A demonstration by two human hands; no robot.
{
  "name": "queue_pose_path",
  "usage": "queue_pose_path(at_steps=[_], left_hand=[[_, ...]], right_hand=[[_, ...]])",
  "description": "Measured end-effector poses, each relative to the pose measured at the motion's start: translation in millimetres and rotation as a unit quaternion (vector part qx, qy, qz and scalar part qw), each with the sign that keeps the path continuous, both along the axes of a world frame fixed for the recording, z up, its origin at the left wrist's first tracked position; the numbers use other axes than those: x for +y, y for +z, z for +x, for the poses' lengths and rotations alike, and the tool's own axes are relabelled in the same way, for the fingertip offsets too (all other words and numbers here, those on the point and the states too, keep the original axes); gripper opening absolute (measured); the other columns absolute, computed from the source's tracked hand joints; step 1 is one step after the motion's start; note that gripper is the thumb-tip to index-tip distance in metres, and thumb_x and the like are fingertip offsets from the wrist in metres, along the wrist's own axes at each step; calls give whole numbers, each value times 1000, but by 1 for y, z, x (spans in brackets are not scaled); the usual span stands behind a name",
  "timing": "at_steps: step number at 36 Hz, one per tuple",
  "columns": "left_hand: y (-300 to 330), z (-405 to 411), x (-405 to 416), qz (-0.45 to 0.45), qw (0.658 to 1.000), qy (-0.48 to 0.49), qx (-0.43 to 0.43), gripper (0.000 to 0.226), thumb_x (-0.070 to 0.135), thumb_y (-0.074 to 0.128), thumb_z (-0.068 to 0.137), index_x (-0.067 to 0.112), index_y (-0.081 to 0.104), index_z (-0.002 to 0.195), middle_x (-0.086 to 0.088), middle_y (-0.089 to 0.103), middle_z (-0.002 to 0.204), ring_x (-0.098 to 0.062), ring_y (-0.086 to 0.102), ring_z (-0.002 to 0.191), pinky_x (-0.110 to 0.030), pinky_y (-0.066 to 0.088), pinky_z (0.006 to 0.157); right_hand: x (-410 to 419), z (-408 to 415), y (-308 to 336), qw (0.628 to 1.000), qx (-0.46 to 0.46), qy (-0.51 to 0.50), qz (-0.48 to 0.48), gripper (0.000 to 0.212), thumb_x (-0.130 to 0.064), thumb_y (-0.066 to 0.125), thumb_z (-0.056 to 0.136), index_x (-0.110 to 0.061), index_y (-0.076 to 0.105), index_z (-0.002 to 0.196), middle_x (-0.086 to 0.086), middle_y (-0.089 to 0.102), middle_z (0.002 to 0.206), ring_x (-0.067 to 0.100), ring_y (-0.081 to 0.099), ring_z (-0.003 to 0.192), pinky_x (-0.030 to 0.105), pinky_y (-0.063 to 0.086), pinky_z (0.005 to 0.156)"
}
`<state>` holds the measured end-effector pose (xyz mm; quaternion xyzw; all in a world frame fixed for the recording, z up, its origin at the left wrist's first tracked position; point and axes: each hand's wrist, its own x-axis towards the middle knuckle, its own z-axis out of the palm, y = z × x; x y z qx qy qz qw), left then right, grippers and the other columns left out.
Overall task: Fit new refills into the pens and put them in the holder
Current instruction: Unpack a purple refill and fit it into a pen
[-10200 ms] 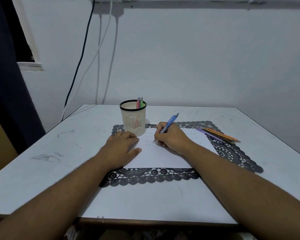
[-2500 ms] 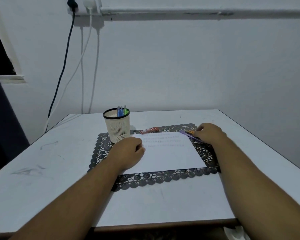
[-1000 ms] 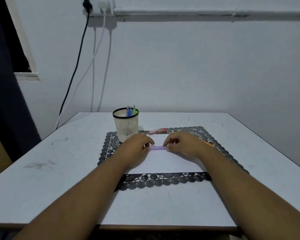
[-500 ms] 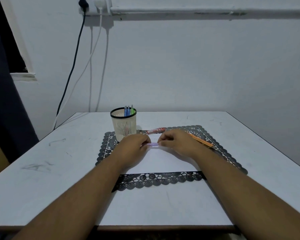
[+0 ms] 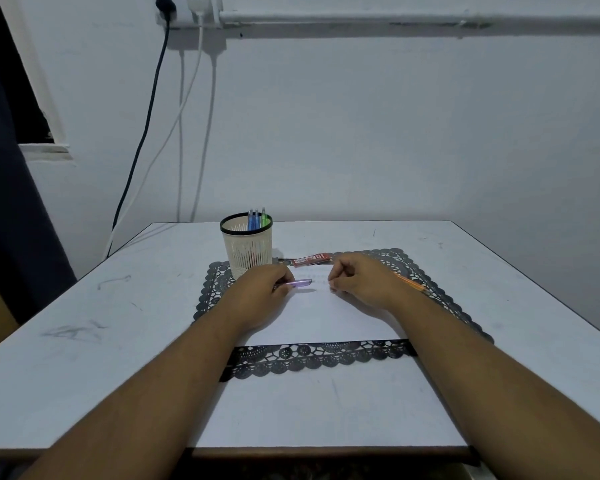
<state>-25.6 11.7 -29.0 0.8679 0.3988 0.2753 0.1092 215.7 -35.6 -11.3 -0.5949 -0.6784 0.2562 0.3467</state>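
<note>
Left hand (image 5: 262, 292): pinches purple pen barrel (image 5: 300, 283).
Right hand (image 5: 357, 278): fingers curled; contents indiscernible.
Change: hands have separated; previously joined on the pen.

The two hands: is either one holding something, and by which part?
The left hand grips a purple pen barrel by one end; the other end juts toward the right hand, whose fingers are pinched, but whether on anything cannot be told.

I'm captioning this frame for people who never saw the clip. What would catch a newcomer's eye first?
First, the two hands meeting over the white paper at the table's centre: the left hand grips a purple pen, while the right hand is curled just beside its tip. Next, the cream pen holder behind the left hand, with blue and green pens in it, and the black lace mat under the paper.
</note>
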Motion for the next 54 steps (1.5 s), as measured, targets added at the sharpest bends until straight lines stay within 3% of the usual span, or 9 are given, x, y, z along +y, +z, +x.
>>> queue_pose_path(at_steps=[4, 12, 22, 28, 35, 42, 48, 52, 54], left_hand=[[5, 0, 0, 0, 1000, -4, 4, 11, 25, 59, 101, 21, 67, 94, 11, 63, 87, -3, 55, 79, -29, 39, 65], [3, 4, 2, -4, 1000, -13, 1, 9, 24, 60, 99, 22, 68, 94, 12, 63, 85, -3, 56, 78, -30, 41, 65], [-1, 3, -1, 1, 1000, -15, 5, 9, 23, 60, 99, 23, 68, 94, 13, 62, 87, -2, 55, 80, -30, 41, 68], [0, 3, -1, 19, 999, -43, 13, 30, 4, 57, 98, 20, 75, 117, 5, 55, 104, -8, 51, 95, -8, 35, 79], [4, 7, -7, 48, 996, -72, 35, 31, 9, 66, 94, 25, 76, 118, 12, 62, 99, -5, 58, 88, -25, 50, 81], [7, 6, -8, 3, 999, -46, 10, 21, 20, 75, 90, 26, 75, 111, 15, 66, 94, -4, 59, 84, -29, 52, 78], [6, 6, -5, 2, 999, -47, 13, 16, 17, 74, 90, 26, 75, 103, 15, 64, 85, -4, 60, 79, -28, 52, 72], [4, 5, -3, -1, 999, -41, 14, 14, 19, 73, 91, 27, 74, 102, 16, 63, 87, -4, 60, 79, -25, 50, 71], [4, 4, -3, -7, 999, -40, 12, 13, 20, 73, 91, 27, 74, 102, 16, 64, 89, -4, 60, 80, -25, 50, 72]], right_hand=[[-1, -7, 5, 1000, 13, -4, 22, 15, -2, 62, 96, -13, 73, 93, 14, 72, 79, -1, 62, 61, 13, 46, 59], [1, -12, 0, 999, 21, 7, 25, 13, -15, 73, 93, -23, 80, 87, -16, 67, 71, -4, 56, 67, 20, 41, 68], [0, -12, -2, 1000, 1, -2, 25, 11, -20, 73, 95, -21, 79, 87, -11, 73, 76, -2, 61, 69, 24, 45, 70], [3, -3, -2, 999, 39, -25, 6, 22, -6, 61, 97, -19, 79, 94, -2, 79, 84, 9, 74, 85, 28, 55, 79], [-1, -13, -1, 994, 110, -25, 18, 13, 2, 72, 91, -9, 78, 91, 9, 78, 87, 11, 74, 81, 15, 53, 68], [8, -28, -5, 999, 25, -10, 19, 12, -6, 77, 90, -16, 81, 84, -2, 74, 81, -3, 63, 65, 11, 45, 59], [13, -32, -8, 1000, 7, -3, -7, 9, -16, 76, 92, -18, 83, 87, -4, 77, 82, 7, 68, 76, 18, 51, 65], [14, -24, -12, 997, 77, -18, -25, 13, -8, 71, 95, -13, 82, 90, 2, 78, 92, 18, 72, 93, 33, 56, 83], [12, -18, -10, 995, 92, -32, -23, 17, -2, 66, 97, -9, 81, 92, 5, 77, 100, 16, 70, 99, 18, 54, 77]])
